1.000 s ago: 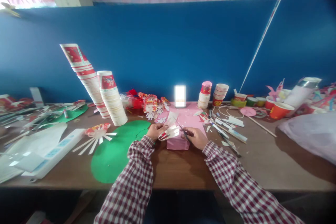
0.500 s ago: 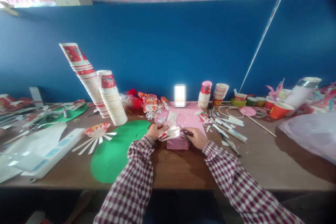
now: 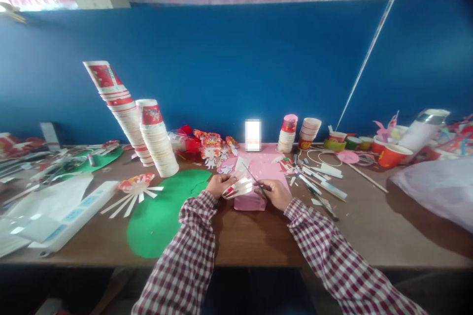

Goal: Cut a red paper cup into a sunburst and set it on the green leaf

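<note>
At the far left, red-and-white paper pieces lie near a white box-like strip point(image 3: 77, 216); next comes a tall leaning stack of nested paper cups point(image 3: 123, 113), base up, with a 2nd, shorter base-up stack point(image 3: 157, 138) beside it. A fringed paper piece point(image 3: 138, 187) lies by the green sheet point(image 3: 166, 216). The left hand point(image 3: 220, 185) has its fingers closed on a cut paper piece point(image 3: 242, 187) with pale strips, held above the pink sheet point(image 3: 271, 160) at mid-table point(image 3: 254, 246). The right hand point(image 3: 278, 194) grips a thin dark tool point(image 3: 258, 184), its tip close to that piece. Behind, a short base-up stack point(image 3: 287, 133) has a pink piece on top, and to its right another stack point(image 3: 309, 133) stands rim up, cups nested inside each other. Pens point(image 3: 308, 182) lie in front. Farther right, a small pale cup point(image 3: 337, 136) sits in or behind a low yellow-green cup point(image 3: 334, 145); an orange-red cup point(image 3: 394, 156) stands rim up, its inside too blurred to tell, near a pale cylinder point(image 3: 423, 133) and a translucent bag point(image 3: 439, 187)
</note>
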Demonstrator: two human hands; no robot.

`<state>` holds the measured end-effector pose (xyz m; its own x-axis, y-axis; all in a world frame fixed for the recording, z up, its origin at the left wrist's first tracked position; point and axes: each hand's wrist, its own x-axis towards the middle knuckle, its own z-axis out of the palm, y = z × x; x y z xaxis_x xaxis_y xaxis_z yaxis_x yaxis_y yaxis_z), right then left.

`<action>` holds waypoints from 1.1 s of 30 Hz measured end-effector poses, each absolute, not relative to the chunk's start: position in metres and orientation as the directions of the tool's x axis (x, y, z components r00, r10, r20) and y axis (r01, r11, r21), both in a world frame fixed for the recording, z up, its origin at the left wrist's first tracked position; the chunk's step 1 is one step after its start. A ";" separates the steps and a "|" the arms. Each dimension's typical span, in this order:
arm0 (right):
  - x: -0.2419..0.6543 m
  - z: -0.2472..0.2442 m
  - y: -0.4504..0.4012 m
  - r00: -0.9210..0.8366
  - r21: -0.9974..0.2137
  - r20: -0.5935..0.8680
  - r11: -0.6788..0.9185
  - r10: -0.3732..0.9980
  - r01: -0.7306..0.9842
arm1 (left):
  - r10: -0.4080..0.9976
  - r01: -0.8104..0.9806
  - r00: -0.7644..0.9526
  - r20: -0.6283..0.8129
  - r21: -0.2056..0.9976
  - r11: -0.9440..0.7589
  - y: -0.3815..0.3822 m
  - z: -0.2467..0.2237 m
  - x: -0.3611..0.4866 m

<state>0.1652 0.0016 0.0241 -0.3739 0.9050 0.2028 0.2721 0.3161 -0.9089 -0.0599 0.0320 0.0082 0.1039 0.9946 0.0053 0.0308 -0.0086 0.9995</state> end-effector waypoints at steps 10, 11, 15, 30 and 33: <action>0.169 0.026 0.001 -0.114 -0.806 0.356 0.366 0.928 0.464 | 0.999 -0.208 -0.043 0.004 0.978 -0.013 0.028 0.012 -0.057; 0.170 0.028 -0.001 -0.095 -0.810 0.359 0.360 0.929 0.463 | 0.999 -0.238 -0.053 -0.002 0.971 -0.011 0.027 0.014 -0.056; 0.180 0.034 -0.016 -0.076 -0.803 0.330 0.323 0.941 0.501 | 0.998 -0.327 -0.052 -0.029 0.945 0.011 0.022 0.019 -0.050; 0.252 0.068 -0.067 -0.199 -0.410 0.132 0.236 0.971 0.881 | 0.987 -0.418 -0.041 -0.157 0.900 0.126 0.016 0.021 -0.038; 0.259 0.073 -0.061 -0.191 -0.360 0.176 0.243 0.966 0.901 | 0.992 -0.451 -0.041 -0.117 0.889 0.086 0.012 0.026 -0.037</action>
<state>0.2590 -0.0609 0.0729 -0.1906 0.9657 0.1762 0.9008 0.2434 -0.3597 -0.0375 0.0115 0.0261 -0.0405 0.9923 -0.1168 -0.4507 0.0861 0.8885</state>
